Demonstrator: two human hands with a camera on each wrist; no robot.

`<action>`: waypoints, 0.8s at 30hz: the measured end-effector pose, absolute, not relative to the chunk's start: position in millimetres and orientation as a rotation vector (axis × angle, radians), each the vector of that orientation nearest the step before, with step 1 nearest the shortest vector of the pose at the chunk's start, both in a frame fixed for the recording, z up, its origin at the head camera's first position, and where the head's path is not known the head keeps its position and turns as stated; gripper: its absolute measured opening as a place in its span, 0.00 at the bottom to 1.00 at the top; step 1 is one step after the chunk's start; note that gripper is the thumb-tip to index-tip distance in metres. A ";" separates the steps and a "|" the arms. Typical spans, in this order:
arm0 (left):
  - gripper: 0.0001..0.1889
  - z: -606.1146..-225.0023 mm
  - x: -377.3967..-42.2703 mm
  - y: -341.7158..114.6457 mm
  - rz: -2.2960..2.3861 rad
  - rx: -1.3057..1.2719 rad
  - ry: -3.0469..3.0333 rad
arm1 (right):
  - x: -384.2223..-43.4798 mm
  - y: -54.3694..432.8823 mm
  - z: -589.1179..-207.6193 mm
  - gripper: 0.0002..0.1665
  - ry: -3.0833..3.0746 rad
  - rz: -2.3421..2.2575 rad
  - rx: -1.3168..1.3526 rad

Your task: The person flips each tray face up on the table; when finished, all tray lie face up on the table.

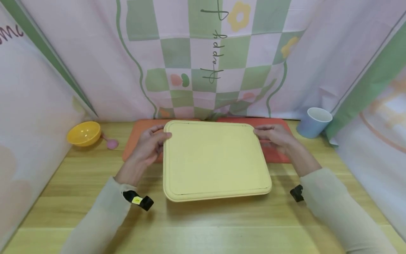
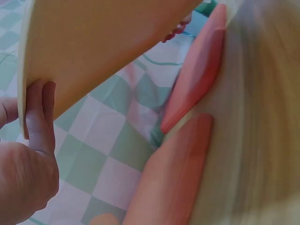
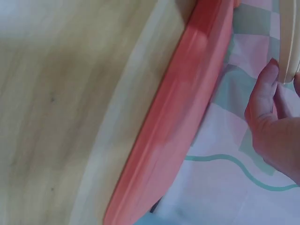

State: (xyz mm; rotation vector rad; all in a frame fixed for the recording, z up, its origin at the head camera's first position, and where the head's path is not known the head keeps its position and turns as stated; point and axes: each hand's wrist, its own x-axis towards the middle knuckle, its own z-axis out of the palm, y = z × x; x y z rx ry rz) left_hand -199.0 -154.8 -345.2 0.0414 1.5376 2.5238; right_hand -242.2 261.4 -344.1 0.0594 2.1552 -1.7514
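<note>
A pale yellow rectangular board [image 1: 215, 160] with rounded corners and a line along its rim is held tilted above the table. My left hand [image 1: 147, 146] pinches its far left corner, thumb on the upper face. In the left wrist view, the fingers [image 2: 40, 112] press its underside. At the far right corner my right hand [image 1: 277, 137] pinches the edge; the right wrist view shows the thumb and fingers on either side of it. Behind and partly hidden by it, a flat orange board [image 1: 134, 139] and a flat red board [image 1: 277, 155] lie on the table.
At the back left stand a yellow bowl [image 1: 84, 134] and a small pink spoon [image 1: 112, 143]. A blue cup [image 1: 314, 123] stands at the back right. The wooden table [image 1: 222, 229] is bounded by a printed curtain [image 1: 177, 63] behind and cloth at both sides.
</note>
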 end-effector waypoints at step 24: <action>0.12 -343.3 -223.9 -154.5 2.724 -0.171 1.390 | -195.9 169.1 -309.1 0.23 2.492 -1.736 -0.472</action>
